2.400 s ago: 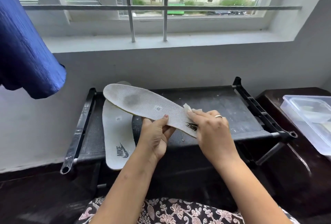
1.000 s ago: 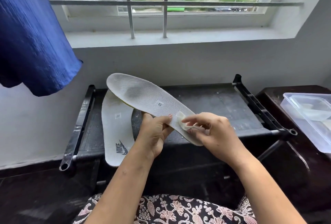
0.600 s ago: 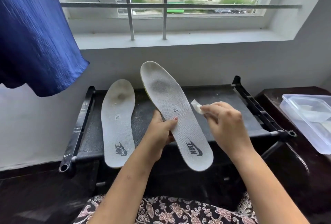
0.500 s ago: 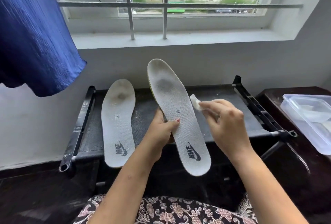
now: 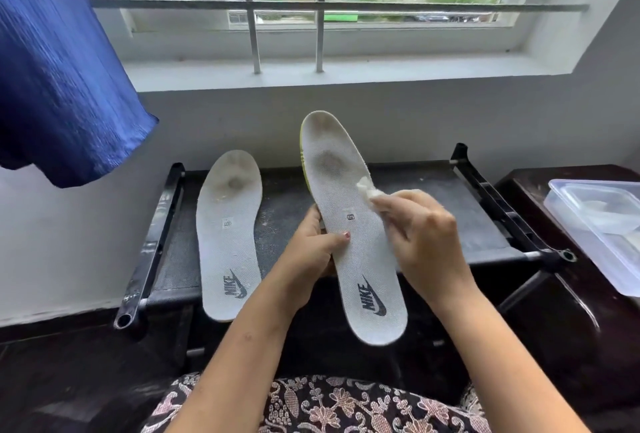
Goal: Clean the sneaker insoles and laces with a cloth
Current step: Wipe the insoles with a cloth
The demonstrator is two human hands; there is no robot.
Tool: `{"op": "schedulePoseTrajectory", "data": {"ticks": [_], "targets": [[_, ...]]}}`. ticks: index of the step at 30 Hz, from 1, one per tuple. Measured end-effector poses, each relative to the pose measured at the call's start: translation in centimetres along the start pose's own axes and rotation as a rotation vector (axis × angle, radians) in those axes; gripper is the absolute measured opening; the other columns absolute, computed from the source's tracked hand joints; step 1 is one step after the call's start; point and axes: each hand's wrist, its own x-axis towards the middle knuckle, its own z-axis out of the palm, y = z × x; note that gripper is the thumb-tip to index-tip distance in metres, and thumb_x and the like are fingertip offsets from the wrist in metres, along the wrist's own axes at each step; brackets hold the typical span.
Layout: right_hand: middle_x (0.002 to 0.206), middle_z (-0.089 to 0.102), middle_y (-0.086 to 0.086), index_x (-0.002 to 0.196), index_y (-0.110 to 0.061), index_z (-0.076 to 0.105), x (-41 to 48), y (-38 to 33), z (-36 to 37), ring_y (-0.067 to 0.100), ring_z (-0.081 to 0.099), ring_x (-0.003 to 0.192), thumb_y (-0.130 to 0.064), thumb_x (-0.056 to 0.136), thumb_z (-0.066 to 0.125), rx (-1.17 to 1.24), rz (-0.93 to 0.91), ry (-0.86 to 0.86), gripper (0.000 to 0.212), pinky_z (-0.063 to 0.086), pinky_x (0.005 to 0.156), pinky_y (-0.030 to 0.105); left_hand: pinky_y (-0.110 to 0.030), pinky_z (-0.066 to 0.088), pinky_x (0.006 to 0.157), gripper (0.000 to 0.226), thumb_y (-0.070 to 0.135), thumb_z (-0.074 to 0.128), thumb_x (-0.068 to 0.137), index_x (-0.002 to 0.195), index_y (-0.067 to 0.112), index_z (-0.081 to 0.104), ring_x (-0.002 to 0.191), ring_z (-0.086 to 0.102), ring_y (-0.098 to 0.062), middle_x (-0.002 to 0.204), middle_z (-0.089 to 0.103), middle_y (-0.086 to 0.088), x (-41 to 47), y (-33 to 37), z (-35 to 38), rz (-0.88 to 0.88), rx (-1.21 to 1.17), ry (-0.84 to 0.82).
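You've swung the insole (image 5: 349,221) upright above the rack (image 5: 284,197), left hand (image 5: 308,256) gripping its middle, right hand (image 5: 422,235) pinching the cloth (image 5: 369,190) at its edge; mid-wipe, next probably scrub toward the dark stain (image 5: 329,162).

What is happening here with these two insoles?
A person is cleaning them. The left hand grips one insole at its middle and holds it up; the right hand holds a small white cloth at its right edge. The second insole lies on the black rack. Both show a dark stain near the toe.
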Motion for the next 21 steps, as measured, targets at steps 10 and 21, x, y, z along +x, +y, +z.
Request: {"op": "schedulePoseTrajectory", "data": {"ticks": [10, 21], "targets": [[0.088, 0.069, 0.008, 0.100, -0.011, 0.074, 0.3, 2.1, 0.2, 0.029, 0.064, 0.081, 0.001, 0.085, 0.062, -0.148, 0.145, 0.064, 0.022, 0.052, 0.074, 0.033, -0.025, 0.055, 0.063, 0.046, -0.007, 0.048, 0.091, 0.116, 0.032, 0.051, 0.078, 0.069, -0.007, 0.086, 0.072, 0.010, -0.2, 0.0, 0.1, -0.014, 0.031, -0.102], [0.094, 0.070, 0.004, 0.102, -0.014, 0.073, -0.2, -0.7, 1.4, 0.027, 0.064, 0.085, -0.014, 0.081, 0.051, -0.075, -0.079, -0.003, 0.030, 0.051, 0.080, 0.034, -0.024, 0.053, 0.062, 0.046, -0.006, 0.050, 0.090, 0.114, 0.032, 0.055, 0.078, 0.068, -0.010, 0.091, 0.070, 0.005, -0.4, 0.0, 0.6, -0.003, 0.016, -0.135]]}}
